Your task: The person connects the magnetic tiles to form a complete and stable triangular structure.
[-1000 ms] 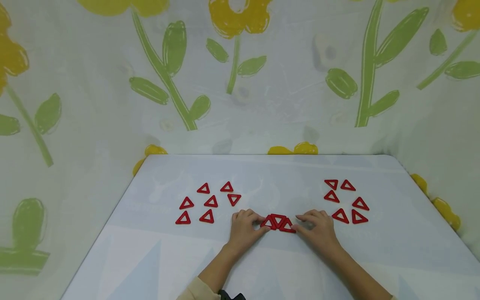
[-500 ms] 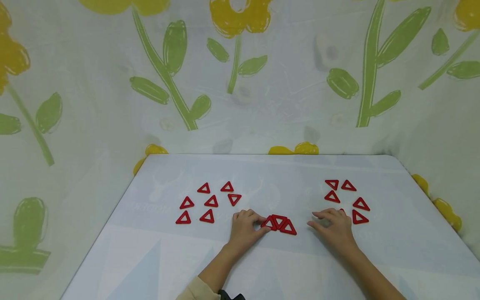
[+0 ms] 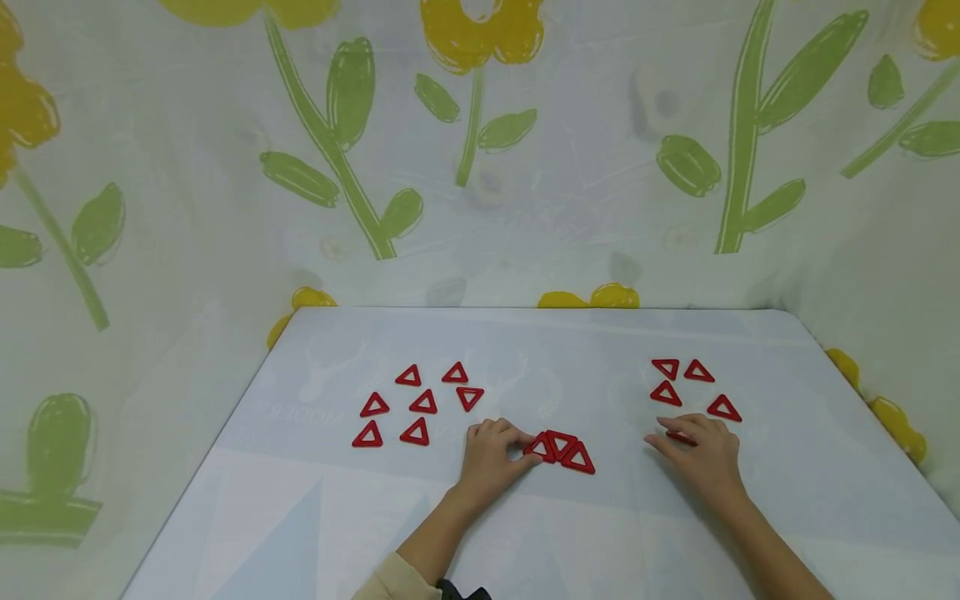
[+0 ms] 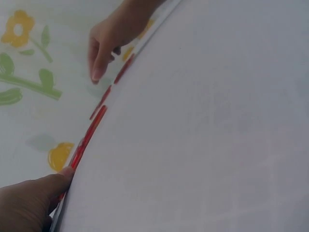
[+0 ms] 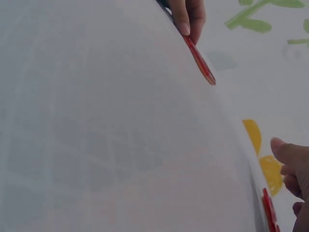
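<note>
Three red open-centred triangle tiles, perhaps magnetic ones, lie edge to edge in a short row on the white table (image 3: 480,533); the rightmost tile (image 3: 578,458) is free of any hand. My left hand (image 3: 491,457) pinches the leftmost tile (image 3: 541,448) between thumb and fingers. Over to the right, my right hand (image 3: 703,458) hovers by the right-hand group, thumb and forefinger apart. A red triangle (image 3: 681,437) partly shows beneath its fingers, not visibly gripped. In the right wrist view, the right thumb (image 5: 289,153) is extended beside red tiles (image 5: 269,210) seen edge-on.
Several loose red triangles (image 3: 423,402) are spread at the left of the table. More loose triangles (image 3: 665,393) lie beyond the right hand. A flower-printed cloth (image 3: 570,208) stands behind the table's far edge.
My right hand has left the row's right end and moved right to the loose triangles, covering some. The row has turned slightly, its right end nearer me. The left hand keeps its hold.
</note>
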The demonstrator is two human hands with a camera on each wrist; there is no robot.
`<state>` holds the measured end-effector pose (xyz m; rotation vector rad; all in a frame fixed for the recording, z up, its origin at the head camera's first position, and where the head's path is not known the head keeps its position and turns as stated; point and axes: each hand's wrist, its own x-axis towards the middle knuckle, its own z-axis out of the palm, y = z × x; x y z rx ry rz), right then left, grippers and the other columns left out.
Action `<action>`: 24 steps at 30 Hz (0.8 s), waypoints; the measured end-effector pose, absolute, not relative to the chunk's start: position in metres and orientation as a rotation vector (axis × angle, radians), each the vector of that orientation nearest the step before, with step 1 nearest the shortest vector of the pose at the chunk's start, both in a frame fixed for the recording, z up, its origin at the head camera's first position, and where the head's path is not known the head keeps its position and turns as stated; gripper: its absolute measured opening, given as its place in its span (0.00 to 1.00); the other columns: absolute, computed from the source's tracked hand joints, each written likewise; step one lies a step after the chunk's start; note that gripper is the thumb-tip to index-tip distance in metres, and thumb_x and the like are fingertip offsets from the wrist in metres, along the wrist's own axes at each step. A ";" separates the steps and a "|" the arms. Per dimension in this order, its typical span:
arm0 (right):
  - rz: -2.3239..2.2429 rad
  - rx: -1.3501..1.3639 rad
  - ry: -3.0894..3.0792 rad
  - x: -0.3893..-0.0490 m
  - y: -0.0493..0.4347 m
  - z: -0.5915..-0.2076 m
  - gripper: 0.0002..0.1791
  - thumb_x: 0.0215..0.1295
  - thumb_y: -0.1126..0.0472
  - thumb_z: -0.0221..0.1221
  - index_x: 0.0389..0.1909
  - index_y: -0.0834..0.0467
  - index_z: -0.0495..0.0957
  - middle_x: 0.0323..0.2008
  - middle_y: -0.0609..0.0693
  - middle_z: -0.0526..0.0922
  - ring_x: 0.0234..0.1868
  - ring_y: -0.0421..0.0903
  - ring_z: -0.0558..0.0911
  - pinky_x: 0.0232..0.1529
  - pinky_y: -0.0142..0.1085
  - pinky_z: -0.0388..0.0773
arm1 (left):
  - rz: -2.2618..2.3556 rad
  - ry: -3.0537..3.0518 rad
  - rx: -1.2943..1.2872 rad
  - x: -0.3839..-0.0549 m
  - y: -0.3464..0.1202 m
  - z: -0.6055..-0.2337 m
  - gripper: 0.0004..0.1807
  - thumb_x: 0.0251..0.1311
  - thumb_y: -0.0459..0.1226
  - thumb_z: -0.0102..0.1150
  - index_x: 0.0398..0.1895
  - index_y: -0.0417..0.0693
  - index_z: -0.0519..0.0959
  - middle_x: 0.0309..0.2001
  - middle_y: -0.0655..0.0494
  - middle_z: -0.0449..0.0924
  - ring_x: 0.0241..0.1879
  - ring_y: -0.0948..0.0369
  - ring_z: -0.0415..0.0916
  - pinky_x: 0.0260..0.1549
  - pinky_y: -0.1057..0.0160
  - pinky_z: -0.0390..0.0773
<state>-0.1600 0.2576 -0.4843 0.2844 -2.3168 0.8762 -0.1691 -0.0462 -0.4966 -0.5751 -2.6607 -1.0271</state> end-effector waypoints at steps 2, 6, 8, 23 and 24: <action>0.857 0.210 -2.372 -0.158 0.261 -0.484 0.20 0.32 0.67 0.75 0.34 0.64 0.85 0.29 0.55 0.83 0.39 0.43 0.73 0.38 0.46 0.56 | -1.016 -2.661 -0.580 -0.169 -0.046 -0.497 0.13 0.49 0.44 0.70 0.39 0.55 0.85 0.33 0.64 0.77 0.38 0.65 0.72 0.46 0.55 0.64; 0.832 0.057 -2.468 -0.153 0.268 -0.481 0.20 0.37 0.63 0.75 0.36 0.63 0.85 0.30 0.56 0.82 0.38 0.54 0.71 0.38 0.50 0.55 | -0.990 -2.672 -0.585 -0.170 -0.046 -0.499 0.13 0.50 0.45 0.70 0.40 0.57 0.85 0.34 0.64 0.77 0.38 0.65 0.72 0.46 0.55 0.64; 0.833 -0.008 -2.499 -0.152 0.272 -0.481 0.20 0.40 0.61 0.75 0.37 0.63 0.85 0.31 0.57 0.82 0.37 0.53 0.70 0.38 0.50 0.55 | -0.984 -2.672 -0.588 -0.170 -0.046 -0.499 0.13 0.50 0.45 0.70 0.40 0.58 0.85 0.34 0.64 0.77 0.38 0.65 0.72 0.46 0.55 0.64; 0.717 -0.190 -2.633 -0.148 0.284 -0.483 0.22 0.53 0.54 0.67 0.45 0.65 0.82 0.41 0.65 0.80 0.43 0.65 0.69 0.39 0.55 0.56 | -0.984 -2.661 -0.644 -0.168 -0.048 -0.498 0.12 0.52 0.43 0.68 0.42 0.58 0.85 0.34 0.63 0.76 0.39 0.63 0.71 0.45 0.55 0.64; 0.712 -0.191 -2.633 -0.148 0.284 -0.483 0.22 0.53 0.53 0.67 0.45 0.64 0.82 0.41 0.65 0.80 0.43 0.65 0.69 0.39 0.55 0.56 | -0.985 -2.659 -0.646 -0.168 -0.048 -0.498 0.12 0.52 0.43 0.68 0.42 0.58 0.85 0.34 0.63 0.76 0.39 0.63 0.71 0.45 0.55 0.64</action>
